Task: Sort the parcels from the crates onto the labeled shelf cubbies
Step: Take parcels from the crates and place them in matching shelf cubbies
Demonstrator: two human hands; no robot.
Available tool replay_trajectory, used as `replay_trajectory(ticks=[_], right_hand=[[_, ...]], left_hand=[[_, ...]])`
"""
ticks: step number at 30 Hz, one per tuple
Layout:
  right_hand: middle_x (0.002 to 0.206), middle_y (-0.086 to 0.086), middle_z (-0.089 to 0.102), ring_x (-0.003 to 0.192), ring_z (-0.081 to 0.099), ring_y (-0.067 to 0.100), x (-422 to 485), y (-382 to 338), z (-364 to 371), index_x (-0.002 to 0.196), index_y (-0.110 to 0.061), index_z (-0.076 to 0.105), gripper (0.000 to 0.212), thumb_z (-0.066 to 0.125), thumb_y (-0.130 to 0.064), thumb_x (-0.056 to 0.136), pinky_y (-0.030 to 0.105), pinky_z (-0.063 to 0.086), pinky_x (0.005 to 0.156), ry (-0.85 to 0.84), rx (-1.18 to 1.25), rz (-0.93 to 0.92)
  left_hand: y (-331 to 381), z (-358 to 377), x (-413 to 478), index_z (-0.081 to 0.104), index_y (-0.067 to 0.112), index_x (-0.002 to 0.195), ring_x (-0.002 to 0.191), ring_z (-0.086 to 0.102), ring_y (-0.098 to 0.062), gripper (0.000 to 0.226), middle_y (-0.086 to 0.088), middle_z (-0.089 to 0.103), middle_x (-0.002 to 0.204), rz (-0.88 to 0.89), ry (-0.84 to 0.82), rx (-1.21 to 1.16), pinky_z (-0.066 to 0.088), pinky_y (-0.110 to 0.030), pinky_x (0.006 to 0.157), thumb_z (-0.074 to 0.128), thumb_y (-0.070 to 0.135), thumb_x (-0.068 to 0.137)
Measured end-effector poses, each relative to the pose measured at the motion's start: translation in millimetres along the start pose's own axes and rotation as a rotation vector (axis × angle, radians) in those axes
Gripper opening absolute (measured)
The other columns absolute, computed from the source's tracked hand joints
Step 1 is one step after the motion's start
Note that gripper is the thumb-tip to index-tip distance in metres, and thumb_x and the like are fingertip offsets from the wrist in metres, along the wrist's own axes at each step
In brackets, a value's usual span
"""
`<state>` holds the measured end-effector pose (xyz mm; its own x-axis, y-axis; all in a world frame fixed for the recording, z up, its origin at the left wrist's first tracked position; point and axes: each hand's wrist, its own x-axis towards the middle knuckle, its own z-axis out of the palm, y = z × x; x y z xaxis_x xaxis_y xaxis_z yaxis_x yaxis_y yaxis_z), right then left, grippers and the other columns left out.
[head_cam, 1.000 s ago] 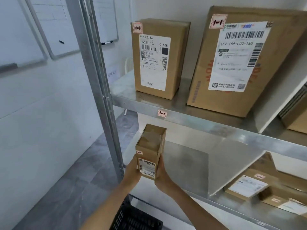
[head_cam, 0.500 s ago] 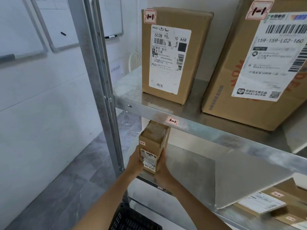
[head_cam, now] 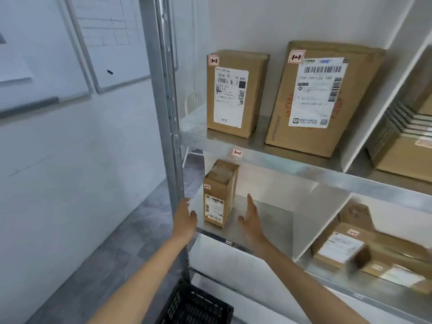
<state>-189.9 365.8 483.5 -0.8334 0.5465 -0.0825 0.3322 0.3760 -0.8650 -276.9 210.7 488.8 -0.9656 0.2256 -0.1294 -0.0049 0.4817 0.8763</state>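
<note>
Brown cardboard, upright and narrow, the small parcel with a white shipping label [head_cam: 219, 195] stands on the middle steel shelf [head_cam: 268, 220], at the left end of the cubby, near its front edge. A tiny tag on its upper left corner seems to read 2-1, though it is too small to be sure. The left hand [head_cam: 185, 218] is just beside it on the left, fingers spread and flat, touching nothing. The right hand [head_cam: 251, 215] is on the other side, palm turned inward, fingers straight and open, also apart from the box. Judging from this, the placing step for this parcel is finished and the hands are free.

Above, on the upper shelf marked by a pink 1-1 sticker [head_cam: 237, 153], stand a medium brown carton [head_cam: 236, 92] and a large brown carton [head_cam: 322, 97], both tagged 1-1.

The next move probably calls for turning down to the black plastic crate [head_cam: 196, 305] below, taking out another parcel, reading its tag and matching it to a shelf label.
</note>
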Motion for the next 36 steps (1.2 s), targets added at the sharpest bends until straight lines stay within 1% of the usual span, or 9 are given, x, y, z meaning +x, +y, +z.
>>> replay_trajectory(ticks=[3, 8, 10, 13, 17, 22, 27, 32, 36], right_hand=[[0.156, 0.008, 0.017, 0.144, 0.018, 0.022, -44, -20, -9, 0.15, -0.011, 0.013, 0.06, 0.039, -0.004, 0.097, 0.028, 0.015, 0.114, 0.082, 0.011, -0.098], [0.153, 0.006, 0.025, 0.14, 0.025, 0.021, -115, -55, -23, 0.148, -0.015, 0.019, 0.053, 0.039, -0.019, 0.099, 0.037, 0.021, 0.117, 0.111, 0.047, -0.227], [0.151, 0.007, 0.028, 0.139, 0.028, 0.022, -140, -65, -26, 0.148, -0.016, 0.021, 0.052, 0.04, -0.022, 0.099, 0.041, 0.024, 0.116, 0.109, 0.059, -0.276], [0.152, 0.007, 0.029, 0.139, 0.029, 0.021, -175, -70, -31, 0.147, -0.014, 0.024, 0.051, 0.04, -0.025, 0.1, 0.04, 0.024, 0.116, 0.087, 0.059, -0.349], [0.149, 0.007, 0.035, 0.137, 0.033, 0.021, -220, -58, -38, 0.144, -0.014, 0.029, 0.046, 0.037, -0.025, 0.1, 0.043, 0.028, 0.114, -0.011, 0.065, -0.425], [0.139, 0.005, 0.046, 0.126, 0.044, 0.017, -293, -32, -49, 0.139, -0.012, 0.037, 0.041, 0.039, -0.023, 0.1, 0.033, 0.035, 0.107, -0.17, 0.084, -0.495], [0.13, 0.005, 0.051, 0.121, 0.048, 0.018, -365, 1, -37, 0.138, -0.012, 0.039, 0.04, 0.037, -0.026, 0.101, 0.024, 0.035, 0.094, -0.356, 0.04, -0.464], [0.127, 0.004, 0.054, 0.115, 0.051, 0.016, -426, 22, 3, 0.139, -0.014, 0.038, 0.04, 0.036, -0.028, 0.102, 0.02, 0.034, 0.087, -0.586, -0.021, -0.448], [0.128, 0.006, 0.055, 0.118, 0.051, 0.018, -467, 39, 52, 0.135, -0.012, 0.045, 0.037, 0.038, -0.025, 0.101, 0.012, 0.032, 0.081, -0.773, -0.081, -0.424]], left_hand=[[16, -24, -44, 0.044, 0.008, 0.133, 0.123, 0.048, -0.027, 0.036, -0.011, 0.051, 0.131, 0.131, 0.048, -0.048, 0.037, -0.03, 0.097, 0.037, 0.008, 0.097], [31, -62, -112, 0.053, 0.008, 0.121, 0.104, 0.055, -0.019, 0.026, -0.008, 0.06, 0.117, 0.282, 0.156, -0.077, 0.037, -0.022, 0.083, 0.043, 0.015, 0.097], [33, -76, -135, 0.053, 0.009, 0.118, 0.102, 0.054, -0.018, 0.024, -0.009, 0.059, 0.115, 0.313, 0.2, -0.068, 0.037, -0.023, 0.082, 0.043, 0.015, 0.097], [29, -91, -169, 0.053, 0.008, 0.119, 0.108, 0.055, -0.024, 0.025, -0.012, 0.058, 0.118, 0.362, 0.259, -0.04, 0.041, -0.028, 0.09, 0.043, 0.015, 0.097], [18, -98, -225, 0.054, 0.006, 0.117, 0.1, 0.055, -0.02, 0.024, -0.012, 0.061, 0.112, 0.365, 0.35, -0.044, 0.037, -0.021, 0.085, 0.045, 0.014, 0.097], [-18, -92, -315, 0.055, 0.01, 0.117, 0.094, 0.053, -0.013, 0.023, -0.006, 0.061, 0.107, 0.258, 0.454, -0.045, 0.035, -0.018, 0.079, 0.046, 0.015, 0.097], [-73, -98, -412, 0.055, 0.013, 0.113, 0.095, 0.056, -0.019, 0.02, -0.004, 0.062, 0.106, 0.1, 0.493, -0.015, 0.042, -0.028, 0.082, 0.044, 0.016, 0.097], [-135, -127, -499, 0.053, 0.017, 0.114, 0.073, 0.051, -0.017, 0.02, -0.004, 0.063, 0.108, -0.053, 0.567, 0.014, 0.04, -0.029, 0.065, 0.041, 0.022, 0.099], [-192, -146, -552, 0.056, 0.012, 0.115, 0.083, 0.054, -0.016, 0.022, -0.008, 0.064, 0.11, -0.217, 0.636, -0.011, 0.039, -0.027, 0.07, 0.042, 0.018, 0.098]])
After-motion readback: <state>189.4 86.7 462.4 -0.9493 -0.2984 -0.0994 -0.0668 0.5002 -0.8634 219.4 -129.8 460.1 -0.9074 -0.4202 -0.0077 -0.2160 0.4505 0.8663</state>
